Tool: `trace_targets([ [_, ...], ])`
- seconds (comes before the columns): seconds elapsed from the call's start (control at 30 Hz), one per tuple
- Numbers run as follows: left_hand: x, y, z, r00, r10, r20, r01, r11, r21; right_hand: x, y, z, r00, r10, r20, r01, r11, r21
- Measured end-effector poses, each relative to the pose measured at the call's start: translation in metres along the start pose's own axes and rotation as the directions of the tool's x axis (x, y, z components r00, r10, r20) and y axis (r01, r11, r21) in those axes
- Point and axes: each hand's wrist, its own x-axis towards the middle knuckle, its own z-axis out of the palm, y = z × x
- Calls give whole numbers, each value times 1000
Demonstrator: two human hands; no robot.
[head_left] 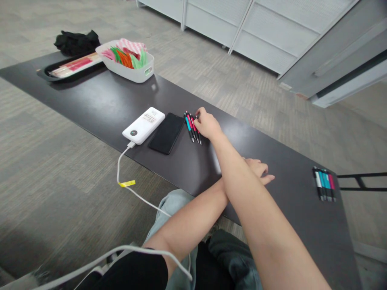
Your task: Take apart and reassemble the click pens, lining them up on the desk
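Observation:
My arms cross, with the right forearm lying over the left one. Toward the table's far edge my right hand (207, 124) has its fingers closed at a small group of pens (190, 125) with blue and pink barrels and black ends. Thumb and fingertips pinch the rightmost pen there; the fingers hide part of it. My left hand (256, 167) hovers or rests over the table on the right side, partly covered by my right forearm. Its fingers are apart and nothing shows in them. At the right end lies a row of several pens (324, 184), white, blue and pink.
Left of the pens lie a black phone (167, 133) and a white power bank (144, 125) with a white cable (145, 199) running down toward me. Farther left stand a white basket (127, 73) of colourful items, a black tray (56, 76) and a black cloth bundle (77, 42).

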Motion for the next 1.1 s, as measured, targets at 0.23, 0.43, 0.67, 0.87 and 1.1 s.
trace_targets([
  [0.23, -10, 9, -8, 999, -39, -26, 39, 999, -34, 1, -7, 15, 978, -173, -120, 172, 985, -25],
  [0.43, -13, 12, -14, 999, -41, 15, 41, 999, 18, 4, -26, 15, 978, -199, -63, 190, 973, -132],
  [0.67, -12, 8, -9, 998, 30, 64, -36, 995, 96, 3, -21, 7, 981, -193, -7, 191, 976, -105],
  [0.87, -14, 7, -5, 999, 31, 27, -34, 991, 130, -7, -22, 3, 983, -185, 17, 185, 977, -104],
  [1.1, -11, 0, 3, 1000, 12, 25, -16, 987, 160, -6, -10, 5, 976, -180, -125, 211, 925, 316],
])
